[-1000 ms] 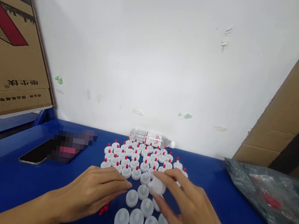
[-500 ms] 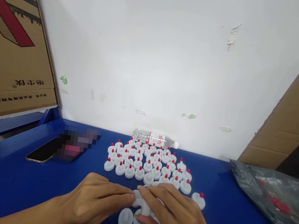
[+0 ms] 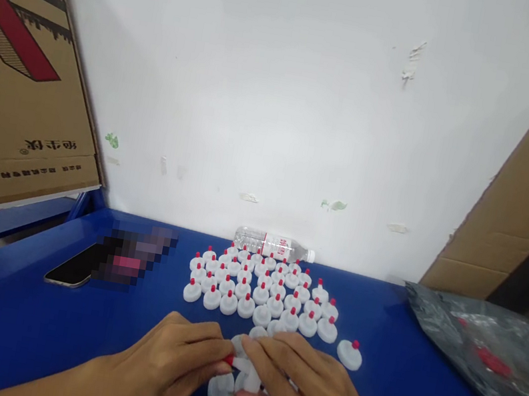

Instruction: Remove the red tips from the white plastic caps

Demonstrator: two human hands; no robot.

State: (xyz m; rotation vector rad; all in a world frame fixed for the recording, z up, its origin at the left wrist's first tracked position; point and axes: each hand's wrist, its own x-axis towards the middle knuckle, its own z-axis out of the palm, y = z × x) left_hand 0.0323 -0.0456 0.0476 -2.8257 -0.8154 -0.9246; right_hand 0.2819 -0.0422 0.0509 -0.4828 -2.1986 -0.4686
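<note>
My right hand [image 3: 318, 389] grips a white nozzle cap [image 3: 253, 380] on its side, its spout pointing left. A small red tip cap [image 3: 229, 359] is pinched between the thumb and fingers of my left hand [image 3: 171, 361], against the end of that spout. Under and around my hands lie several white nozzle caps without red tips, one of them a bare cap [image 3: 220, 391] just below my left fingertips; my fingers partly cover others. Beyond them stand rows of white caps with red tips [image 3: 246, 308], spouts up. One red-tipped cap [image 3: 350, 355] sits apart to the right.
A plastic bottle [image 3: 274, 245] lies behind the rows, by the wall. On the blue table [image 3: 130, 331], a phone [image 3: 75, 264] is at left beside a blurred patch. A grey plastic bag [image 3: 476, 355] with red pieces lies right. Cardboard [image 3: 29, 118] stands at left.
The red tip cap now shows between my left fingertips, at the spout; before, no red was visible there. The nozzle cap in my right hand has shifted slightly. The rows stay put.
</note>
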